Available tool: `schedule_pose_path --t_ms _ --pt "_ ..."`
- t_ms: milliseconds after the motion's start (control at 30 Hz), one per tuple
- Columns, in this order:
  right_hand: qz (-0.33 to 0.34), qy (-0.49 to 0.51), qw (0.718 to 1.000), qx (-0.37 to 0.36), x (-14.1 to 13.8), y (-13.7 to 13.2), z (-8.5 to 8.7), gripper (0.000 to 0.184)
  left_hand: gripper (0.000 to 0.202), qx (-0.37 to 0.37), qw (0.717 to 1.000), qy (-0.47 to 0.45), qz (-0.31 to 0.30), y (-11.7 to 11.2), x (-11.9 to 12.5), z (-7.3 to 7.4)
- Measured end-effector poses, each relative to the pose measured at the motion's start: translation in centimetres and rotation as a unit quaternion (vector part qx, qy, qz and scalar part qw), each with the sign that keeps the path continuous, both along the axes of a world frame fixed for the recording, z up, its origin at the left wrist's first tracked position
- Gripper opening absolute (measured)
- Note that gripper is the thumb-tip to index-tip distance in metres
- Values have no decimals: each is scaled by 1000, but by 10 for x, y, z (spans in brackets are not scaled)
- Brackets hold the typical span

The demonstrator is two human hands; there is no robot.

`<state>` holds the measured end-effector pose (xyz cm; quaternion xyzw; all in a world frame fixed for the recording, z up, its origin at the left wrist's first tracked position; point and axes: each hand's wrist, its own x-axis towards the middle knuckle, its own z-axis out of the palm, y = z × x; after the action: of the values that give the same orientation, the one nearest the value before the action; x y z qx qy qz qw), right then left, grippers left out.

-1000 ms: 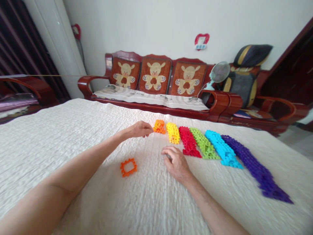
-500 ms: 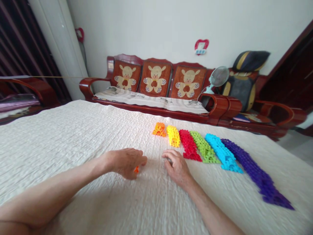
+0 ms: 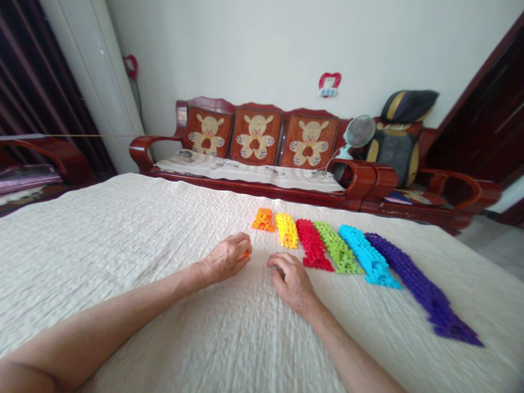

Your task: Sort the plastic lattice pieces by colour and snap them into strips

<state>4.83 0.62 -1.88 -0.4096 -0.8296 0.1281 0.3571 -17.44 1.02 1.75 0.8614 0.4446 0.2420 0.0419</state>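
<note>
My left hand point(image 3: 229, 255) is closed around a small orange plastic building piece point(image 3: 246, 253), most of it hidden by the fingers. Just to its right, my right hand point(image 3: 291, 275) rests on the cloth with curved fingers and a gap at the thumb; nothing shows in it. Beyond both hands lies a short orange group of pieces point(image 3: 263, 220). Rightward from it run rows of yellow pieces point(image 3: 286, 230), red pieces point(image 3: 314, 244), green pieces point(image 3: 338, 247), light blue pieces point(image 3: 369, 256) and purple pieces point(image 3: 421, 286), the purple row being longest.
A cream quilted cloth point(image 3: 123, 229) covers the broad surface under everything. Behind it stands a wooden sofa point(image 3: 241, 188) with bear cushions point(image 3: 256, 136). A small fan point(image 3: 360, 131) is by the sofa's right arm, beside a chair with a massage pad point(image 3: 395, 153).
My left hand has moved forward and to the right, from low over the orange piece to holding it. My right hand has stayed almost in place. The view has shifted slightly.
</note>
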Motion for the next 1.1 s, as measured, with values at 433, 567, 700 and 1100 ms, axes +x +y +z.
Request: schedule_pose_path --t_ms 433,567,700,1100 --pt "7 -4 1000 14 1 2 -2 25 48 -252 961 84 -74 -1 -42 62" --pt "7 -7 1000 10 1 2 0 25 53 -266 948 105 -141 -7 -38 55" --pt "9 -4 1000 12 1 1 1 24 38 -217 964 96 -123 -11 -25 46" --pt "6 -7 1000 16 1 1 0 25 38 -202 966 59 -148 -9 -23 40"
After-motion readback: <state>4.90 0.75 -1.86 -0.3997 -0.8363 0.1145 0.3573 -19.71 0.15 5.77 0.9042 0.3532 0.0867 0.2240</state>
